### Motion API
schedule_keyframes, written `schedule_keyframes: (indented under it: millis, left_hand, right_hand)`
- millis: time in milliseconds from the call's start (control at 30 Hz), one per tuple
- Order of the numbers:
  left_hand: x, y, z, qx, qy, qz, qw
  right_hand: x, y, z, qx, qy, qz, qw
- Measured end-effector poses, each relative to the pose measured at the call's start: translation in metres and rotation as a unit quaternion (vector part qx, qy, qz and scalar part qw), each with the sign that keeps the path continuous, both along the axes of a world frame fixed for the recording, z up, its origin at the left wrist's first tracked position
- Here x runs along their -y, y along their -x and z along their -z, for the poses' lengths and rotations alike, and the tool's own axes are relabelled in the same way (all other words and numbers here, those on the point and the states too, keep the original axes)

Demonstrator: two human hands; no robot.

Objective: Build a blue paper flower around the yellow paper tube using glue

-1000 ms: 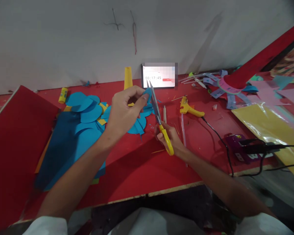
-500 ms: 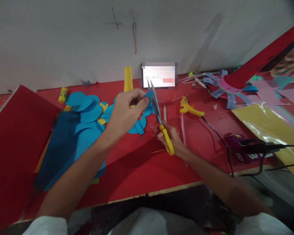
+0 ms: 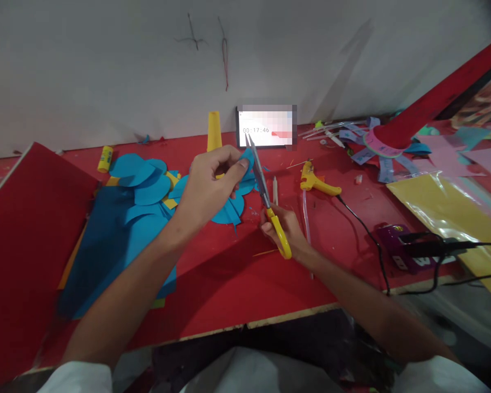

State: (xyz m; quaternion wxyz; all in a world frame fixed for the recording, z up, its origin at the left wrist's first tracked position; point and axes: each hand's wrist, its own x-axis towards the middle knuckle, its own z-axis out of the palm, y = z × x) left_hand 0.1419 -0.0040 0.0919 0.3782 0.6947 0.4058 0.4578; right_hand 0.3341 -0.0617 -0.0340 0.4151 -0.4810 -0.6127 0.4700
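Observation:
Over the red table, my left hand (image 3: 216,177) pinches a small piece of blue paper (image 3: 249,156) between thumb and fingers. My right hand (image 3: 284,229) is closed on yellow-handled scissors (image 3: 261,176), whose blades point up and away beside the blue paper. The tips of the blades are slightly apart. Whether the blades touch the paper I cannot tell. Below my left hand lie cut blue paper pieces (image 3: 229,212). More rounded blue cutouts (image 3: 151,189) and a large blue sheet (image 3: 102,240) lie to the left.
A yellow hot glue gun (image 3: 319,183) lies right of the scissors, its cord running to a purple power box (image 3: 401,251). A phone (image 3: 265,128) showing a timer leans on the wall. A glue stick (image 3: 105,159) stands back left. A red board (image 3: 28,256) rises at left.
My left hand has shifted very slightly, tilting the blue paper beside the blades. The scissors stay in nearly the same place.

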Motion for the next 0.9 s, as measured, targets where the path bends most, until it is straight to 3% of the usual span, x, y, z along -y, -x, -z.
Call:
schedule_keyframes:
  millis: [233, 900]
  left_hand:
    - [-0.0020, 0.0019, 0.0019, -0.006, -0.021, -0.012, 1.000]
    - [0.0007, 0.0035, -0.0026, -0.022, -0.060, -0.073, 0.995]
  right_hand:
    - [0.0014, 0.0002, -0.0071, 0.007, 0.006, 0.003, 1.000]
    - [0.0023, -0.0013, -0.0061, 0.003, 0.018, -0.004, 1.000]
